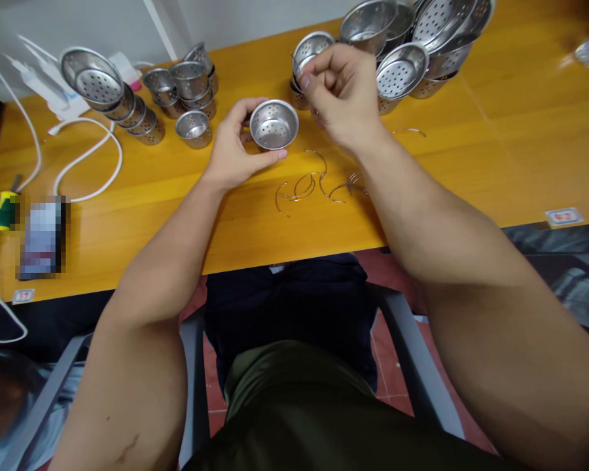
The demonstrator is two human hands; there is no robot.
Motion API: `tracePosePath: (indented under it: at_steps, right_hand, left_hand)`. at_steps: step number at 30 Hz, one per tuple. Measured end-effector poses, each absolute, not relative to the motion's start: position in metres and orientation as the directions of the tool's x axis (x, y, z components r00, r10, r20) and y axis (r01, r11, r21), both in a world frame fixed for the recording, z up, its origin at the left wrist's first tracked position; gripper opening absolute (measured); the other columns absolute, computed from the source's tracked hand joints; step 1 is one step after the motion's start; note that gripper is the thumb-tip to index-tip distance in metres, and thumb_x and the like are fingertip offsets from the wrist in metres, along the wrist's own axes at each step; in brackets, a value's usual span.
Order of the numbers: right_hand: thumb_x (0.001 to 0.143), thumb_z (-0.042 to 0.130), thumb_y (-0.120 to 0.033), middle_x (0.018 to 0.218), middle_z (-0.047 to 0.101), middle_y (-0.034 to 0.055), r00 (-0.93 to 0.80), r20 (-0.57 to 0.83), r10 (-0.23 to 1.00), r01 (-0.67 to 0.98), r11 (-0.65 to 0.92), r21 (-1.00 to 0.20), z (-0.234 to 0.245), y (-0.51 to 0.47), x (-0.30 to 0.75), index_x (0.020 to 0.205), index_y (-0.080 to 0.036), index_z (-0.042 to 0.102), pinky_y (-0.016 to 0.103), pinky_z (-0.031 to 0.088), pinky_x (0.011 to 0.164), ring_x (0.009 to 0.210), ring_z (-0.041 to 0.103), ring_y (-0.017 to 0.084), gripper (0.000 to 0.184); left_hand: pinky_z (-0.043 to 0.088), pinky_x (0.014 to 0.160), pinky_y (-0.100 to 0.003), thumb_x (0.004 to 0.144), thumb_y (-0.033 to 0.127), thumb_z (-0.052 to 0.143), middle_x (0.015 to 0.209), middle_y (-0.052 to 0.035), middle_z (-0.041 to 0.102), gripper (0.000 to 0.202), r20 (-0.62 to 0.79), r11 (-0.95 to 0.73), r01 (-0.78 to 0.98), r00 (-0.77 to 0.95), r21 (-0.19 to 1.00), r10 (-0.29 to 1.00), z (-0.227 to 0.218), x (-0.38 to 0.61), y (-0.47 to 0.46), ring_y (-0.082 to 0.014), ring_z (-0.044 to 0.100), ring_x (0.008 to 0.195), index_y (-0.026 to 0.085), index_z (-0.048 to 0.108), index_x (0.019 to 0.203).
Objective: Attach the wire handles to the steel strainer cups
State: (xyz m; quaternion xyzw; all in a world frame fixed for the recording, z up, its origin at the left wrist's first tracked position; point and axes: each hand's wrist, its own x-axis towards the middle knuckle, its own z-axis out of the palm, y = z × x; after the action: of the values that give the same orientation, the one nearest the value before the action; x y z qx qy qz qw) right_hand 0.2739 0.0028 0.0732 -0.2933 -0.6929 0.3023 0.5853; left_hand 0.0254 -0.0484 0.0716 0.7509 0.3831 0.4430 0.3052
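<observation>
Spanning the whole view, yellow wooden table [495,150]; both forearms reach over its near edge. Beyond the right hand [343,91] and to its right: heap of large perforated steel bowls [422,46], tipped on one another. Beyond the left hand [230,147] and to its left: cluster of small cups [189,82] and a leaning row of nested ones [127,108]. Left hand grasps a small strainer cup [273,124], thumb on the near wall, fingers round the far side. The cup lies between the two hands, just right of the left palm and just below-left of the right fingertips; left hand is the nearer, in contact. Cup axis tilted, open mouth facing up toward the camera. Appearance: shiny round steel, rolled rim, flat bottom punched with small holes. Right hand closed in a pinch on what looks like a thin wire [294,65]; too fine to confirm. Loose wire loops [309,183] lie on the table nearer the body, between the wrists.
</observation>
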Motion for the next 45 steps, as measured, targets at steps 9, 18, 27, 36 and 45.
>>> tracePosePath:
  at_steps: [9, 18, 27, 36, 45]
  right_hand:
    - [0.095, 0.092, -0.085, 0.069, 0.058, -0.0032, -0.186, 0.567, 0.803, 0.089, 0.588, -0.804, 0.079, -0.008, 0.270, 0.097, -0.034, 0.069, 0.038, 0.032, 0.052, 0.055, 0.042, 0.020, 0.056]
    - [0.094, 0.091, -0.085, 0.059, 0.060, -0.0074, -0.252, 0.475, 0.843, 0.025, 0.496, -0.868, 0.085, -0.030, 0.259, 0.102, -0.037, 0.062, 0.041, 0.029, 0.040, 0.041, 0.049, 0.023, 0.057]
    - [0.092, 0.094, -0.085, 0.067, 0.069, -0.0042, -0.286, 0.447, 0.848, 0.039, 0.476, -0.879, 0.092, -0.036, 0.264, 0.105, -0.041, 0.063, 0.044, 0.033, 0.041, 0.044, 0.054, 0.025, 0.056]
    - [0.099, 0.095, -0.082, 0.065, 0.067, -0.0046, -0.331, 0.520, 0.787, -0.069, 0.529, -0.846, 0.088, -0.033, 0.262, 0.108, -0.035, 0.062, 0.039, 0.037, 0.032, 0.038, 0.057, 0.022, 0.058]
    - [0.094, 0.093, -0.085, 0.067, 0.068, -0.0038, -0.307, 0.477, 0.824, 0.007, 0.503, -0.864, 0.089, -0.034, 0.263, 0.108, -0.038, 0.061, 0.041, 0.035, 0.040, 0.042, 0.056, 0.024, 0.059]
  left_hand:
    - [0.076, 0.109, -0.061, 0.071, 0.046, 0.107, 0.164, 0.0056, 0.070, 0.078, 0.339, -0.390, 0.244, 0.228, 0.888, 0.913, 0.077, 0.032, -0.059, -0.0387, 0.073, 0.148, 0.058, 0.065, 0.136]
    - [0.068, 0.128, -0.063, 0.074, 0.047, 0.120, 0.151, -0.0034, 0.079, 0.077, 0.409, -0.477, 0.221, 0.290, 0.851, 0.865, 0.070, 0.032, -0.052, -0.0412, 0.072, 0.153, 0.045, 0.073, 0.136]
    - [0.074, 0.109, -0.062, 0.084, 0.096, 0.094, 0.148, -0.0043, 0.077, 0.092, 0.718, -0.737, -0.089, 0.330, 0.670, 0.613, 0.021, 0.018, -0.007, -0.0400, 0.081, 0.135, 0.044, 0.065, 0.154]
    - [0.070, 0.116, -0.066, 0.069, 0.101, 0.102, 0.151, -0.0066, 0.077, 0.108, 0.656, -0.683, -0.041, 0.330, 0.729, 0.679, 0.010, 0.019, 0.010, -0.0446, 0.075, 0.142, 0.047, 0.067, 0.155]
    - [0.071, 0.122, -0.063, 0.065, 0.095, 0.112, 0.152, -0.0017, 0.077, 0.111, 0.652, -0.670, -0.072, 0.328, 0.739, 0.684, 0.015, 0.020, 0.007, -0.0389, 0.076, 0.141, 0.045, 0.062, 0.151]
